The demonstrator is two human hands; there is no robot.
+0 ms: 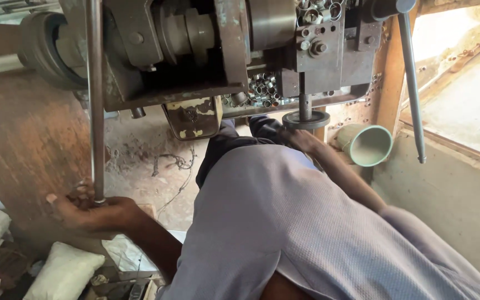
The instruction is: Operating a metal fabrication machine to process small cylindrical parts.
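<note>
Long steel lever (pixel 95 100) stood upright before the machine (pixel 195 50); my left hand (pixel 93 214) was wrapped tight round its lower end, placed low for leverage; right hand (pixel 301 140) reached under the round disc (pixel 305 119), fingers hidden, grip unclear; green cup (pixel 368 145) lay just beside.

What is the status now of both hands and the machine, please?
Left hand shut on the lever. Right hand under the machine, at the wheel; grip unclear. Green cup beside right arm.

left hand (pixel 87 208) closed in a grip, right hand (pixel 301 139) reaching forward
</note>
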